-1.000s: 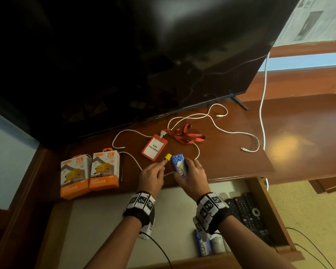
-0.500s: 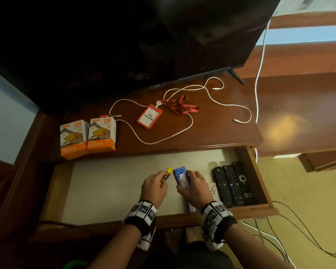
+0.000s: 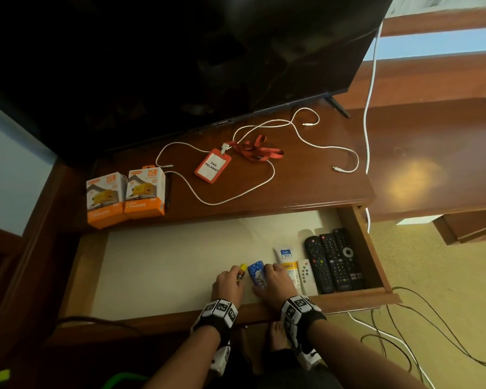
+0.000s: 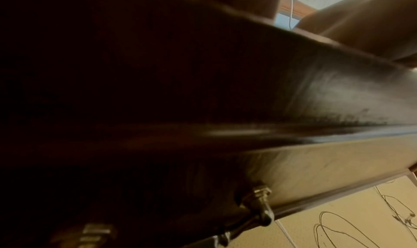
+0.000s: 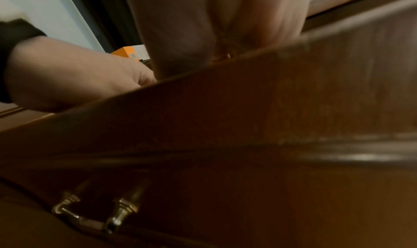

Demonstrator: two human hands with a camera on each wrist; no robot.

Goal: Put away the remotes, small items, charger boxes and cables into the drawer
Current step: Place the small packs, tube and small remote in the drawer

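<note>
The left hand's (image 3: 227, 284) fingers are curled round a small yellow-capped tube (image 3: 241, 272), holding it low over the pale floor of the open wooden drawer (image 3: 359, 242). Just beside it, the right hand (image 3: 275, 282) grips a blue patterned packet (image 3: 256, 272), fingers bent over its far edge. Right of that packet in the drawer lie two small tubes (image 3: 285, 255), a slim white remote (image 3: 306, 273) and three black remotes (image 3: 333, 259). Behind the drawer, on the dark wooden table (image 3: 306, 181), stand two orange-and-white charger boxes (image 3: 125, 195), with a white cable (image 3: 236, 196) and an orange badge holder (image 3: 212, 165) to their right.
</note>
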